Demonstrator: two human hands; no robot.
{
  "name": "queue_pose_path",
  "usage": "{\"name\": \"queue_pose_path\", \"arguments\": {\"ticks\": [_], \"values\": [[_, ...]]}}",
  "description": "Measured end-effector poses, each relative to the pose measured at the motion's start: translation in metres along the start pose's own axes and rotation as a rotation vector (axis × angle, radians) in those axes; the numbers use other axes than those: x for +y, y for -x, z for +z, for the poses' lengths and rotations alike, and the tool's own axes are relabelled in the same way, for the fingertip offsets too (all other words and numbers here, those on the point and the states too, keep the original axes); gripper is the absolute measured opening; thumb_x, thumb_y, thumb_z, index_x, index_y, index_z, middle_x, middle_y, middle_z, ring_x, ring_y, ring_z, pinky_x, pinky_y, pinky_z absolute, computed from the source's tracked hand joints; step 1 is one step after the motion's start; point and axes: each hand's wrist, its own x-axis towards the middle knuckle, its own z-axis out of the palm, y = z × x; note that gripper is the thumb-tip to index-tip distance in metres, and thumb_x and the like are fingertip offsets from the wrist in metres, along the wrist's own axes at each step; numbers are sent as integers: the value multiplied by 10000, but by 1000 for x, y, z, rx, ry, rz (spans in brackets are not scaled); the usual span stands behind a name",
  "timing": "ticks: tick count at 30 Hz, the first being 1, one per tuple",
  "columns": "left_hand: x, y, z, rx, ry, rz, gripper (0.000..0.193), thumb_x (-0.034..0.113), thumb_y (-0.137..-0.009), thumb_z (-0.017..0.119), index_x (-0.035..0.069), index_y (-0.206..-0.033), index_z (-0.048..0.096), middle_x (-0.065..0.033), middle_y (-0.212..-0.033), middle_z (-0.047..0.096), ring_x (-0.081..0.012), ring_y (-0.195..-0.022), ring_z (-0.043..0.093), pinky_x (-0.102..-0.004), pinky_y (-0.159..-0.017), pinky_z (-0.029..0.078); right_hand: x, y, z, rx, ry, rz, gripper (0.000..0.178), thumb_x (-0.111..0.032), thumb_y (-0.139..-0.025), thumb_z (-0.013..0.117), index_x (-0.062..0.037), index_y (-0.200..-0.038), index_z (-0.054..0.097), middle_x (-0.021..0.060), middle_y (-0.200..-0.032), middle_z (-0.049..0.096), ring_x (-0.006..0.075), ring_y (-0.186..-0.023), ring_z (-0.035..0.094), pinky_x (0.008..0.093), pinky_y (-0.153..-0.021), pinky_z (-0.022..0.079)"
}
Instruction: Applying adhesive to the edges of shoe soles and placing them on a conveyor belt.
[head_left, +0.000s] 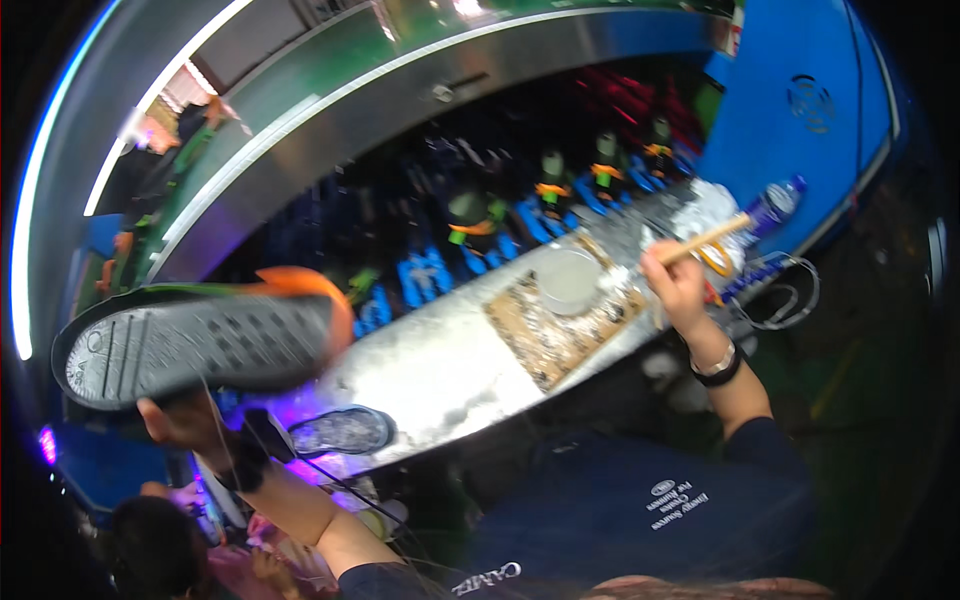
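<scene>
At the left, my left hand grips a shoe from below, its grey sole facing me and its heel orange; my thumb shows at the edge and the other fingers are partly hidden. My right hand is closed around a pale wooden handle that slants up to the right; what the handle belongs to I cannot make out. Left of that hand, a round translucent bowl stands on a stained brown board. Another dark sole lies on the bench near my left forearm.
The white bench runs diagonally. Behind it, several shoes with orange and green parts stand on blue holders. A purple bottle, crumpled white material and a coiled cable are at the right. Another person is at lower left.
</scene>
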Motion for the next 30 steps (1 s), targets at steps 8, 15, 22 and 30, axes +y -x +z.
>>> {"name": "queue_pose_path", "arguments": {"ticks": [8,15,22,30], "values": [[-114,153,71,-229,-1,-845,826,205,-491,777,-69,-1160,378,-131,-1094,504,-212,-981,509,-315,-838,405,31,-24,22,-136,325,-32,132,-105,-794,574,19,-757,543,-3,-629,496,34,-518,411,193,-455,333],[-128,198,75,-22,239,-960,814,324,-561,752,-53,-1180,379,-118,-1093,504,-201,-1005,490,-311,-870,375,56,-25,28,-177,429,-27,164,-144,-781,585,19,-770,572,48,-567,534,85,-481,474,218,-449,367],[-137,218,63,-300,93,-1112,798,189,-566,771,-16,-1219,360,-107,-1159,477,-211,-1058,468,-329,-917,344,54,-22,30,-178,414,30,161,-146,-778,588,15,-776,573,42,-572,537,79,-490,472,220,-454,368],[-144,166,75,-85,-62,-647,707,259,-536,809,-13,-1087,458,-67,-1011,539,-163,-926,517,-286,-812,408,30,-16,21,-414,297,127,151,-147,-796,563,3,-797,550,22,-607,506,68,-523,443,215,-478,353]]}}
